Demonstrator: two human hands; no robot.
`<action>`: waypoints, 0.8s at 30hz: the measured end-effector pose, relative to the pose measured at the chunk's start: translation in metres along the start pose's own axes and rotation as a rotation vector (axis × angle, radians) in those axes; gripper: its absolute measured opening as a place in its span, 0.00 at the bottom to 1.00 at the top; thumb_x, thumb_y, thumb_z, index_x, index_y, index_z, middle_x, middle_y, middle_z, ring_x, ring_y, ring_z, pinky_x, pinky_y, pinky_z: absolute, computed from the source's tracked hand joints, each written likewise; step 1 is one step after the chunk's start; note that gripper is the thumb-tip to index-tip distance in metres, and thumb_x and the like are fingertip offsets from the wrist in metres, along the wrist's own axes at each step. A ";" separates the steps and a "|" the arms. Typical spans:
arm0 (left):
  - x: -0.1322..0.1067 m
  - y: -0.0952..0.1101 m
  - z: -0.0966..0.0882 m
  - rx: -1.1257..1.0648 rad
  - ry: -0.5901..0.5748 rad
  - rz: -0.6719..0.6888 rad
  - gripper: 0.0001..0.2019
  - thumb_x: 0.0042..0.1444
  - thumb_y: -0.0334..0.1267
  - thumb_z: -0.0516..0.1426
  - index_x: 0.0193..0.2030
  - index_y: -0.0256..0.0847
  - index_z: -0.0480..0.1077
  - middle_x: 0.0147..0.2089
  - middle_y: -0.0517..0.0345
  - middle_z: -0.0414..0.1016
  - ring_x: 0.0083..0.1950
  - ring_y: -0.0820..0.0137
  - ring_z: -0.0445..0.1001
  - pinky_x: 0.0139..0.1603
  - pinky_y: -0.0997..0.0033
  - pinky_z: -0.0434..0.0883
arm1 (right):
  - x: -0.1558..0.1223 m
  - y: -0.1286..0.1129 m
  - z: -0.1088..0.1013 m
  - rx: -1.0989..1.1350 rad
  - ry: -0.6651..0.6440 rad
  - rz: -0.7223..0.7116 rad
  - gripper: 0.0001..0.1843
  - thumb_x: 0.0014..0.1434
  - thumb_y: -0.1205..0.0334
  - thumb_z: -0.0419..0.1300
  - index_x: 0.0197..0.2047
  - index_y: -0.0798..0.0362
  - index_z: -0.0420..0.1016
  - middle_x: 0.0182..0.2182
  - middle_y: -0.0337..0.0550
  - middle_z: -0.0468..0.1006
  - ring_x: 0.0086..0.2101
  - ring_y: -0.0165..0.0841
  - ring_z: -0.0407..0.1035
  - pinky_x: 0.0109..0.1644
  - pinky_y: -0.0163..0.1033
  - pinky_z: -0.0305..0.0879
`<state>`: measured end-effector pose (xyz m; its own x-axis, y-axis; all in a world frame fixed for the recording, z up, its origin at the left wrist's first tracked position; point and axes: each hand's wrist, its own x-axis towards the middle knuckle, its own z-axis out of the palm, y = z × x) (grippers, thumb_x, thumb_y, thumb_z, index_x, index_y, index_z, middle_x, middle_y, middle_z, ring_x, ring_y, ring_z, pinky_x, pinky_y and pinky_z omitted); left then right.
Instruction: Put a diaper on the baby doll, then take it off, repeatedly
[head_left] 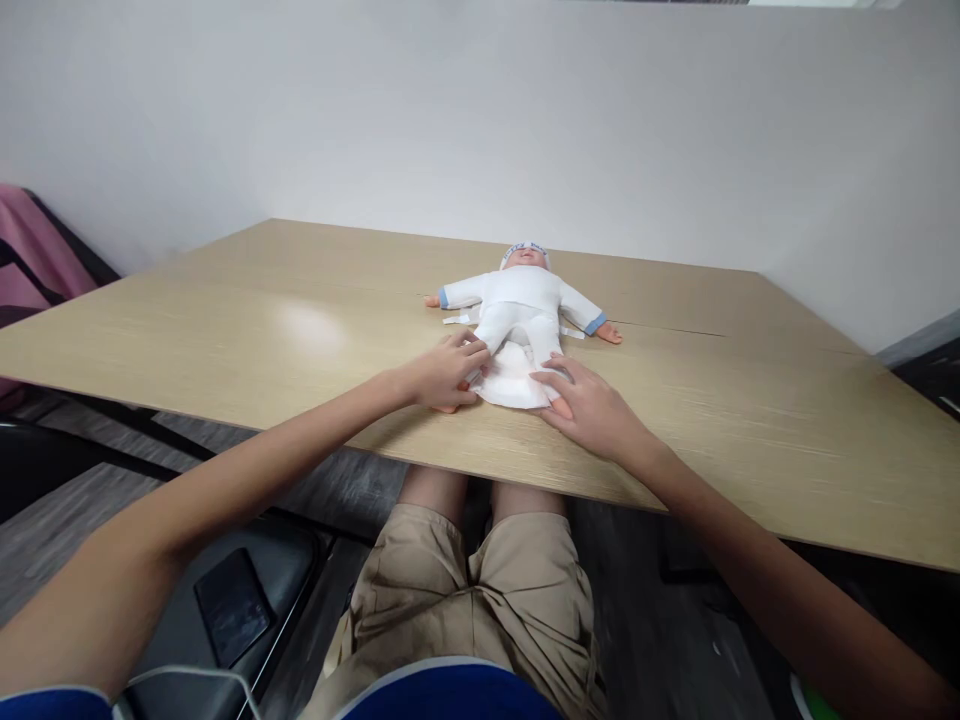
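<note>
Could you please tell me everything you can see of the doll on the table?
The doll lies face up on the table, head away from the person, arms spread, legs apart. It wears a white, soft-looking outfit with blue cuffs and white headwear bearing blue lettering. A white pad, apparently an open diaper, shows between its legs. The person's left hand and right hand are at its lower legs, partly covering them.
</note>
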<state>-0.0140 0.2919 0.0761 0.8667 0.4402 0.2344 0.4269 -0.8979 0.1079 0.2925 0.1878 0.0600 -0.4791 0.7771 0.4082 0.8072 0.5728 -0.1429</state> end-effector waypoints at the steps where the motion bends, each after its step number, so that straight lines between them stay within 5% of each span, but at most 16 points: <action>1: 0.000 0.000 0.001 -0.025 0.022 -0.004 0.13 0.60 0.40 0.63 0.50 0.40 0.75 0.55 0.42 0.79 0.64 0.43 0.69 0.69 0.42 0.68 | 0.001 0.001 0.002 0.006 0.027 0.006 0.18 0.74 0.56 0.62 0.64 0.46 0.80 0.67 0.58 0.76 0.66 0.56 0.74 0.68 0.65 0.76; 8: 0.025 -0.015 -0.020 -0.312 0.205 -0.226 0.13 0.74 0.50 0.52 0.46 0.44 0.71 0.45 0.50 0.79 0.49 0.54 0.76 0.53 0.54 0.73 | 0.033 0.032 -0.002 0.168 0.229 0.104 0.14 0.78 0.53 0.55 0.50 0.45 0.83 0.44 0.50 0.85 0.46 0.49 0.79 0.53 0.55 0.78; 14: 0.079 -0.052 -0.038 -0.561 0.354 -0.314 0.10 0.71 0.46 0.56 0.41 0.43 0.68 0.44 0.54 0.78 0.49 0.59 0.75 0.55 0.60 0.71 | 0.086 0.070 -0.017 0.269 0.273 0.318 0.18 0.75 0.46 0.57 0.47 0.47 0.83 0.47 0.50 0.85 0.45 0.47 0.78 0.54 0.52 0.74; 19: 0.128 -0.092 -0.020 -0.834 0.368 -0.541 0.08 0.65 0.43 0.60 0.39 0.44 0.67 0.38 0.58 0.72 0.43 0.62 0.73 0.50 0.62 0.71 | 0.135 0.114 -0.001 0.554 0.231 0.564 0.22 0.68 0.39 0.61 0.49 0.47 0.83 0.44 0.43 0.87 0.45 0.43 0.79 0.51 0.45 0.75; 24: 0.144 -0.111 0.005 -0.966 0.325 -0.610 0.07 0.64 0.43 0.59 0.38 0.44 0.67 0.36 0.58 0.72 0.42 0.62 0.75 0.50 0.60 0.74 | 0.157 0.144 0.027 0.703 0.183 0.584 0.25 0.64 0.34 0.60 0.43 0.49 0.80 0.44 0.45 0.88 0.43 0.41 0.80 0.48 0.45 0.79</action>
<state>0.0650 0.4547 0.0929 0.4224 0.8997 0.1105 0.2541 -0.2345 0.9383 0.3240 0.3993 0.0789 0.0471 0.9729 0.2265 0.4805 0.1768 -0.8590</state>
